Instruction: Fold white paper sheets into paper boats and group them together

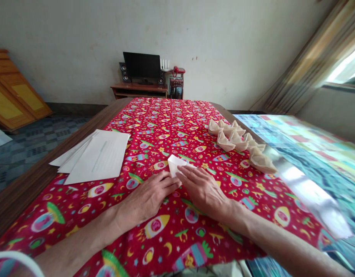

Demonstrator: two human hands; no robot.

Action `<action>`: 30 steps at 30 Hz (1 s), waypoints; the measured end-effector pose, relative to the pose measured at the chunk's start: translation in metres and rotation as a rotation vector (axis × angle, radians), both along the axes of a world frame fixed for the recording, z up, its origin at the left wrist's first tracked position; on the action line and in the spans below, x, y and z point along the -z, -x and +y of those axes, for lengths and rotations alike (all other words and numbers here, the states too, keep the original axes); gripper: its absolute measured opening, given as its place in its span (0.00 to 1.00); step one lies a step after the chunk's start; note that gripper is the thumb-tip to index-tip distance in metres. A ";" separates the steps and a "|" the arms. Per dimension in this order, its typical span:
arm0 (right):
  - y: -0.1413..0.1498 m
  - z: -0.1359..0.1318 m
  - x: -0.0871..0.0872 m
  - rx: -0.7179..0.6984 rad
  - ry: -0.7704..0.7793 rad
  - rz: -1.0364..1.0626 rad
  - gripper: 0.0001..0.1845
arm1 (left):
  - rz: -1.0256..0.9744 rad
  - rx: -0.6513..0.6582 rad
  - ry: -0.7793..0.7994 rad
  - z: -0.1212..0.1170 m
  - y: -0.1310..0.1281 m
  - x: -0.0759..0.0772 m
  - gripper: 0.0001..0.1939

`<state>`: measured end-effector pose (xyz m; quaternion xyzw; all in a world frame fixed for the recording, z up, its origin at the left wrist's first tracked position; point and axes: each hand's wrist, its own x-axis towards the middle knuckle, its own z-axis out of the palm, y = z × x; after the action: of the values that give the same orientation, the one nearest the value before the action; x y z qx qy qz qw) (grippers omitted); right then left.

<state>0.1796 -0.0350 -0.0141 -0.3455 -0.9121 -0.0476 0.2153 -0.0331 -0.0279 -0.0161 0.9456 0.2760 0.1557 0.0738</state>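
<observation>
A small folded white paper (174, 163) lies on the red patterned tablecloth in front of me, its far edge and left corner showing. My left hand (150, 194) has its fingers bent and pressed together at the paper's near-left corner. Over the right part of the paper, my right hand (203, 188) keeps its fingers close together and presses on it. The fingertips of both hands almost meet, and the paper beneath them is hidden. Several folded paper boat-like shapes (236, 140) stand in a cluster to the right, beyond my right hand.
Flat printed sheets (99, 157) lie overlapping on the left of the tablecloth (165, 127). A monitor (142, 65) with speakers stands on a wooden desk (139, 89) by the far wall. On the right is a colourful bed-like surface (318, 154), and at left a wooden cabinet (15, 88).
</observation>
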 end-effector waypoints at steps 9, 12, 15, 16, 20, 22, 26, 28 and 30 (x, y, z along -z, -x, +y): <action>-0.024 -0.027 0.004 0.030 0.176 -0.147 0.33 | 0.014 0.025 -0.023 0.001 0.006 0.007 0.30; -0.032 -0.029 0.003 0.056 0.138 -0.158 0.30 | 0.043 0.030 -0.018 0.001 0.009 0.005 0.30; -0.036 -0.030 0.001 0.080 0.077 -0.140 0.25 | 0.060 0.025 -0.040 -0.001 0.009 0.004 0.28; -0.036 -0.030 0.000 0.077 0.058 -0.135 0.23 | 0.059 0.024 -0.053 -0.002 0.009 0.003 0.28; -0.031 -0.027 0.001 0.039 -0.017 -0.127 0.17 | 0.062 0.022 -0.092 -0.002 0.006 -0.002 0.28; -0.028 -0.026 0.004 0.050 -0.067 -0.144 0.17 | 0.082 0.024 -0.087 0.000 0.003 -0.006 0.26; -0.023 -0.025 0.009 0.083 -0.137 -0.214 0.17 | 0.143 -0.009 -0.096 0.008 -0.003 -0.010 0.24; -0.022 -0.025 0.009 0.082 -0.139 -0.212 0.16 | 0.180 -0.013 -0.101 0.012 -0.006 -0.009 0.23; -0.021 -0.025 0.007 0.086 -0.131 -0.183 0.16 | 0.214 -0.010 -0.091 0.016 -0.009 -0.007 0.24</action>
<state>0.2007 -0.0596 -0.0208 -0.3636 -0.9073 -0.1475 0.1511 -0.0243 -0.0116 -0.0095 0.9578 0.2796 0.0667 0.0001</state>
